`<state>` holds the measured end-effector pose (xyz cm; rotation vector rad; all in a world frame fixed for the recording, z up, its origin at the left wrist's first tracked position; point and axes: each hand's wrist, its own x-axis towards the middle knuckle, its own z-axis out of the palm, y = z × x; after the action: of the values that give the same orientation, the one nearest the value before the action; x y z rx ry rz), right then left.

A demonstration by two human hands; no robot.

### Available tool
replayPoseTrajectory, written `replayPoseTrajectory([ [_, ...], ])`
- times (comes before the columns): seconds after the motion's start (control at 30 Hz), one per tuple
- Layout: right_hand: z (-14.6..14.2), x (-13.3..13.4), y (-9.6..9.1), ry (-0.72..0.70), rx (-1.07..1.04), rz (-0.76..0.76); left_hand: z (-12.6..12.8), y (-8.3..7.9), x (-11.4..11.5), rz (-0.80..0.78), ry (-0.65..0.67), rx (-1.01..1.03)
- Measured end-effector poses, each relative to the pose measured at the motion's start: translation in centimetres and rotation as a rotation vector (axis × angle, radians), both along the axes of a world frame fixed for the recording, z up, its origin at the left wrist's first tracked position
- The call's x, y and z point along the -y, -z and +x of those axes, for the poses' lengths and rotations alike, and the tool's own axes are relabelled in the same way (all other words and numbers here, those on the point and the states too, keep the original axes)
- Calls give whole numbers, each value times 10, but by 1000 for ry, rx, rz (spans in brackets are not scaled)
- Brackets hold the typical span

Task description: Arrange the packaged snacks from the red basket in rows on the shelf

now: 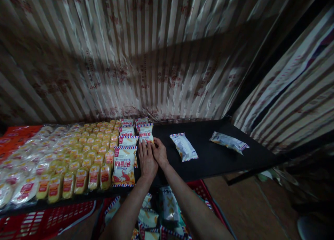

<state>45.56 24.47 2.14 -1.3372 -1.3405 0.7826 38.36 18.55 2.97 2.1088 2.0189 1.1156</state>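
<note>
On a black shelf, a white snack bag point(145, 133) with a striped edge and red lettering lies at the front of the second column of bags. My left hand point(147, 162) rests on its near end, fingers stretched out flat. Beside it, my right hand point(159, 153) bends its fingers at the bag's near right corner; its fingertips are partly hidden. Left of my hands runs a column of like bags, the nearest a larger-looking snack bag point(124, 166). Two loose bags lie to the right: a white snack bag point(184, 148) back side up, and another bag point(229, 142) farther off.
Rows of yellow wrapped cakes point(86, 148) and white wrapped cakes point(28, 188) fill the shelf's left side, with orange packaging point(15, 139) beyond. Under my arms stands a red basket point(200, 189) of more bags; another red basket point(52, 215) is at left. Striped cloth point(156, 59) hangs behind.
</note>
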Motion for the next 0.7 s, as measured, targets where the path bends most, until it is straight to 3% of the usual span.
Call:
replayPoseTrajectory([
  [0.2, -2, -19, -4, 32, -93, 19, -3, -7, -16, 13, -36, -31],
  [0.37, -10, -28, -2, 46, -83, 10, -6, -4, -23, -18, -83, -35],
  [0.7, -2, -28, -6, 114, 275, -16, -4, 1, -26, -61, -71, 5],
])
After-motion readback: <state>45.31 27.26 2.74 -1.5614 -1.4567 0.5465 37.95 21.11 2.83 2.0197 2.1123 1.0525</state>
